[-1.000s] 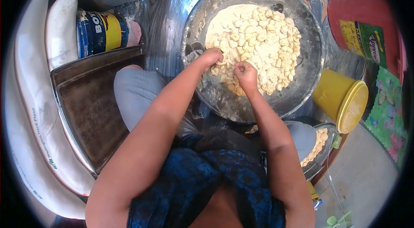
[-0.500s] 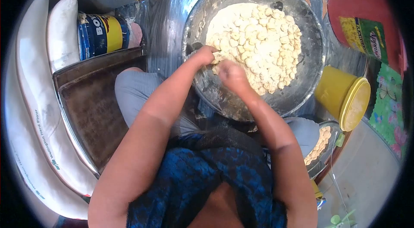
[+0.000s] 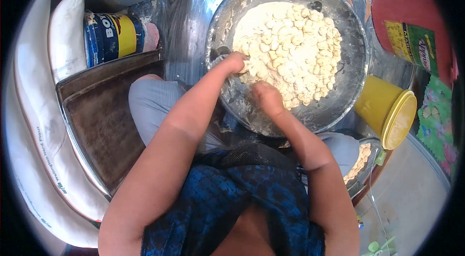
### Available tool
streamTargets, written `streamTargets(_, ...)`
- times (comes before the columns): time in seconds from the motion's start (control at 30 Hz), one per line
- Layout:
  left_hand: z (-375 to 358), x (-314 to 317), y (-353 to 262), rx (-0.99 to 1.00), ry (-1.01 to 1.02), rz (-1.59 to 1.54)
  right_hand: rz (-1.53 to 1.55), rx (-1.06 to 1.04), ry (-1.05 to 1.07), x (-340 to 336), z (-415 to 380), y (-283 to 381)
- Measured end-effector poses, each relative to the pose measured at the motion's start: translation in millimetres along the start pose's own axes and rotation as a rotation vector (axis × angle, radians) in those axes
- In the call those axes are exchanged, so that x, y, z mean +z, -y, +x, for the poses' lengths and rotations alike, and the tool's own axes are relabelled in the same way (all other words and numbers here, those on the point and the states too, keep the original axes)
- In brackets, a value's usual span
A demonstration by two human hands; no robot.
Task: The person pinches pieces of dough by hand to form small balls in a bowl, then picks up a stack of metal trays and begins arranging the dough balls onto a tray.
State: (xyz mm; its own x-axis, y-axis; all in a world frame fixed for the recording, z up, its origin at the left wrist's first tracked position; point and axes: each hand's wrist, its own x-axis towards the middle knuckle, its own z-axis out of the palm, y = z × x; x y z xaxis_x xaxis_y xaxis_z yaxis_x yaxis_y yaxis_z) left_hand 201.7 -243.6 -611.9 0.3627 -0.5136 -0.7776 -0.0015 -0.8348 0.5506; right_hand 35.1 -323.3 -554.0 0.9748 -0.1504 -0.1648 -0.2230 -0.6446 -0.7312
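A wide dark basin [image 3: 350, 69] holds flour [image 3: 252, 19] and many small pale dough pieces [image 3: 302, 38]. My left hand [image 3: 236, 62] is at the basin's left side, its fingers closed round a pale lump of dough [image 3: 247, 68]. To the right of it and slightly lower, my right hand [image 3: 266, 97] is over the lower left part of the basin, beside the dough pieces. Its fingers are curled and partly blurred, and whatever they hold, if anything, is hidden.
Dark metal trays [image 3: 104, 125] and white flour sacks [image 3: 43, 125] lie on the left, near a blue and yellow can [image 3: 114, 36]. On the right are a yellow bucket [image 3: 380, 106], a red container [image 3: 407, 19] and a tray of dough pieces [image 3: 359, 161].
My right hand has moved slightly down and right, away from my left hand. My left hand stays on the dough lump. The whole view has shifted a little.
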Motion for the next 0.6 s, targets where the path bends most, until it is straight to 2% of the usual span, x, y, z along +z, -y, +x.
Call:
streamTargets(0.03, 3, 1, 2, -0.001, 0.001, -0.001, 0.043, -0.052, 0.012, -7, -6, 14)
streamTargets(0.1, 7, 1, 6, -0.033, 0.025, -0.091, 0.249, -0.181, 0.205, -11, -9, 37)
streamTargets(0.13, 8, 2, 7, -0.034, 0.027, -0.090, 0.250, -0.179, 0.205, -13, -5, 41)
streamTargets(0.2, 8, 4, 10, 0.042, -0.004, -0.095, 0.319, -0.235, 0.518, -16, 7, 42)
streamTargets(0.23, 3, 2, 7, 0.042, -0.002, -0.093, 0.320, -0.234, 0.517, -18, 15, 39)
streamTargets(0.3, -7, -2, 1, 0.079, -0.013, -0.009, 0.311, 0.296, 0.090, -20, 34, 29)
streamTargets(0.33, -7, -2, 2, 0.078, -0.014, -0.007, 0.313, 0.295, 0.089, -11, 42, 16)
streamTargets(0.4, -6, -3, 2, 0.092, 0.011, 0.069, 0.067, 0.135, -0.238, 20, 49, -21)
streamTargets(0.43, -4, -3, 4, 0.096, 0.010, 0.074, 0.066, 0.134, -0.244, 23, 51, -28)
streamTargets(0.5, -6, -8, 1, -0.016, 0.049, -0.055, 0.100, 0.259, -0.131, 28, 54, -38)
streamTargets(0.6, -24, -17, -9, 0.015, -0.043, 0.052, 0.049, 0.325, -0.017, 30, 56, -41)
